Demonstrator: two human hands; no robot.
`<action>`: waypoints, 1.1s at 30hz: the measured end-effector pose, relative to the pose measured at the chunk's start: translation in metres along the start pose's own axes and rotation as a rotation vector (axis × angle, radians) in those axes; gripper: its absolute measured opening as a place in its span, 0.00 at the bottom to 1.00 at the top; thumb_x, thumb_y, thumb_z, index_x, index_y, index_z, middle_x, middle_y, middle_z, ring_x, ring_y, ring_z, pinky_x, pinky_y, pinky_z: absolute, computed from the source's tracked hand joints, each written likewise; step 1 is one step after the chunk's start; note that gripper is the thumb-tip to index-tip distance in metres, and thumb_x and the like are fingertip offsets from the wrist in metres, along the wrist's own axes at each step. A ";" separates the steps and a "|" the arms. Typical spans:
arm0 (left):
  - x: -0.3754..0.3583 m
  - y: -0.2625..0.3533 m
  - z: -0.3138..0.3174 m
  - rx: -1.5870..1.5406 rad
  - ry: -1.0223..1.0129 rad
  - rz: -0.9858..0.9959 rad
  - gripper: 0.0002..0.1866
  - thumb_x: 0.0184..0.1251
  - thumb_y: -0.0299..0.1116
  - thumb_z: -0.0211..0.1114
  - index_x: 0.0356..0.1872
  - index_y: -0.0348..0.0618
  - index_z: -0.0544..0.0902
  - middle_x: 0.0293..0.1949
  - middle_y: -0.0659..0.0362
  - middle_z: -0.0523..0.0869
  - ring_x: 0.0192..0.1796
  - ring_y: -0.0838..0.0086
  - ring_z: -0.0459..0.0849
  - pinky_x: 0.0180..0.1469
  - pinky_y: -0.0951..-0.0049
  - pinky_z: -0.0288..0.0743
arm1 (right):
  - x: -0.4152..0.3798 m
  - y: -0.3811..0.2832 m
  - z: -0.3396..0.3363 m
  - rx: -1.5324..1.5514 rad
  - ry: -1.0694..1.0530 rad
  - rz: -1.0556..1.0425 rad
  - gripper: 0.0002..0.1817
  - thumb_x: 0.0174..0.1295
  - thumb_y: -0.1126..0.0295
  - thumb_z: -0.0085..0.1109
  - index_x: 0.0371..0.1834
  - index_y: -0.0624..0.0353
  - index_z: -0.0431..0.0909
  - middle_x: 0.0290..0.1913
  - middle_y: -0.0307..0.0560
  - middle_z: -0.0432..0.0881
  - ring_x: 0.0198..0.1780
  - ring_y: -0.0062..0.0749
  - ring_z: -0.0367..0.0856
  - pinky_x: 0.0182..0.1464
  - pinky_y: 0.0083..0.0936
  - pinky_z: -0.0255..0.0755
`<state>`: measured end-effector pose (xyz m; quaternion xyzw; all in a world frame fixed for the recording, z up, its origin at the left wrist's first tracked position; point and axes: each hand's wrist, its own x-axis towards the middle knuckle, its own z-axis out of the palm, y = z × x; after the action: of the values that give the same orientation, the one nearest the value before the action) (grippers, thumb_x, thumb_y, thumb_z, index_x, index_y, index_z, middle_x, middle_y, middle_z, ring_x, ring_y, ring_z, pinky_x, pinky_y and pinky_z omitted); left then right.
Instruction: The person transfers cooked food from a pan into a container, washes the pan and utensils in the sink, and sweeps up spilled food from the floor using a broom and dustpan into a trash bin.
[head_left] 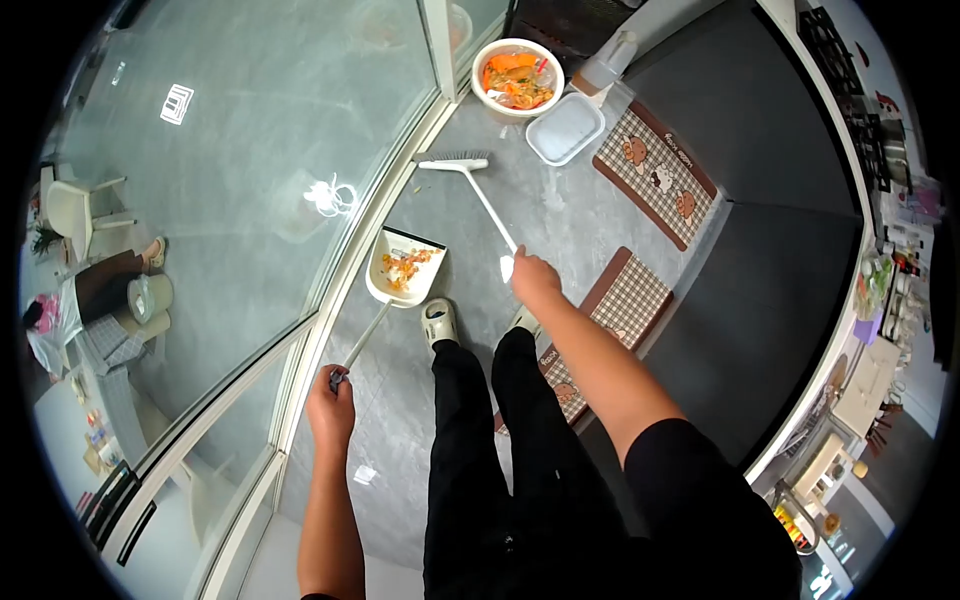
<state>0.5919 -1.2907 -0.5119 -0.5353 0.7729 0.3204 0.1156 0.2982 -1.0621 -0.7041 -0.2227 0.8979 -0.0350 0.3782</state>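
Note:
My left hand (pixel 332 402) is closed round the handle of a long-handled dustpan (pixel 386 289). The white pan rests on the grey floor near the glass partition, with orange food scraps (pixel 405 268) lying in it. In my right hand (pixel 534 278) is the white handle of a broom (pixel 484 200), gripped in closed fingers. The broom's grey-bristled head lies farther forward, close to the partition's bottom frame. A few tiny green bits lie on the floor just below the broom head.
A white bin (pixel 480 95) full of food waste stands ahead, beside a clear plastic tub (pixel 566 130). Two checked mats (pixel 652 176) lie along the dark cabinets on the right. Beyond the glass partition (pixel 388 165), a person sits at left. A counter with kitchen items runs along the far right.

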 end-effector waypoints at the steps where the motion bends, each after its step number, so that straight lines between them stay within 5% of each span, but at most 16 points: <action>1: 0.005 -0.010 -0.002 -0.031 0.012 0.000 0.06 0.66 0.25 0.60 0.41 0.40 0.83 0.23 0.57 0.78 0.26 0.74 0.75 0.32 0.71 0.70 | -0.001 -0.010 0.011 0.000 -0.032 0.016 0.24 0.69 0.72 0.44 0.68 0.69 0.66 0.42 0.67 0.86 0.45 0.59 0.87 0.46 0.47 0.82; 8: 0.026 -0.041 -0.019 -0.011 -0.044 0.029 0.07 0.62 0.28 0.62 0.40 0.44 0.83 0.24 0.51 0.82 0.26 0.63 0.82 0.33 0.65 0.73 | -0.093 0.002 0.006 -0.104 -0.212 -0.117 0.24 0.71 0.71 0.40 0.67 0.71 0.67 0.43 0.65 0.85 0.45 0.57 0.86 0.45 0.50 0.80; 11: 0.023 -0.041 -0.028 0.077 -0.194 0.127 0.08 0.58 0.29 0.63 0.40 0.46 0.82 0.28 0.49 0.86 0.33 0.51 0.85 0.37 0.58 0.76 | -0.121 0.028 -0.015 -0.006 -0.352 0.018 0.27 0.69 0.71 0.45 0.74 0.60 0.66 0.49 0.66 0.83 0.51 0.56 0.84 0.52 0.47 0.77; 16: 0.036 -0.034 -0.042 0.257 -0.221 0.301 0.10 0.56 0.31 0.64 0.40 0.48 0.82 0.31 0.50 0.87 0.37 0.51 0.86 0.40 0.55 0.78 | -0.122 0.081 0.056 0.339 0.082 0.346 0.22 0.67 0.73 0.43 0.64 0.59 0.73 0.42 0.68 0.84 0.48 0.60 0.84 0.50 0.49 0.77; 20: 0.050 -0.015 -0.045 0.325 -0.290 0.358 0.10 0.57 0.32 0.63 0.40 0.48 0.83 0.34 0.51 0.88 0.39 0.51 0.86 0.42 0.56 0.79 | -0.137 0.021 0.094 0.630 -0.090 0.560 0.18 0.63 0.74 0.46 0.56 0.64 0.74 0.37 0.65 0.85 0.22 0.55 0.85 0.19 0.41 0.78; 23: 0.053 -0.006 -0.042 0.398 -0.440 0.324 0.11 0.59 0.33 0.63 0.43 0.49 0.86 0.35 0.50 0.88 0.41 0.51 0.86 0.44 0.56 0.79 | -0.165 -0.032 0.114 0.666 -0.176 0.447 0.16 0.66 0.73 0.42 0.53 0.64 0.75 0.34 0.66 0.85 0.21 0.53 0.84 0.19 0.43 0.77; 26: 0.057 -0.007 -0.034 0.379 -0.468 0.346 0.10 0.60 0.33 0.64 0.41 0.49 0.87 0.35 0.48 0.89 0.40 0.50 0.87 0.45 0.56 0.80 | -0.188 -0.043 0.115 1.022 -0.396 0.332 0.13 0.67 0.71 0.45 0.51 0.61 0.76 0.20 0.48 0.76 0.11 0.37 0.74 0.13 0.35 0.67; 30: 0.046 0.005 -0.054 0.294 -0.414 0.472 0.09 0.58 0.28 0.62 0.37 0.45 0.87 0.34 0.46 0.88 0.40 0.48 0.86 0.45 0.54 0.80 | -0.232 -0.025 0.048 1.291 -0.385 0.422 0.09 0.68 0.71 0.46 0.46 0.51 0.77 0.17 0.36 0.66 0.09 0.25 0.61 0.09 0.28 0.55; 32: 0.025 0.033 -0.086 0.331 -0.425 0.448 0.07 0.60 0.28 0.62 0.37 0.42 0.87 0.37 0.46 0.89 0.44 0.50 0.87 0.49 0.57 0.80 | -0.263 0.014 0.013 1.337 -0.347 0.525 0.15 0.69 0.71 0.46 0.55 0.44 0.78 0.17 0.35 0.65 0.09 0.23 0.59 0.08 0.28 0.53; 33: 0.012 0.049 -0.107 0.334 -0.407 0.466 0.07 0.60 0.28 0.62 0.37 0.42 0.87 0.37 0.46 0.89 0.44 0.50 0.87 0.49 0.57 0.80 | -0.278 0.047 0.014 1.176 -0.269 0.453 0.19 0.70 0.70 0.46 0.61 0.45 0.78 0.20 0.38 0.70 0.12 0.26 0.65 0.12 0.29 0.60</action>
<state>0.5602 -1.3551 -0.4182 -0.2435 0.8772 0.3073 0.2771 0.4613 -0.8999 -0.5411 0.2144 0.6983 -0.4124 0.5444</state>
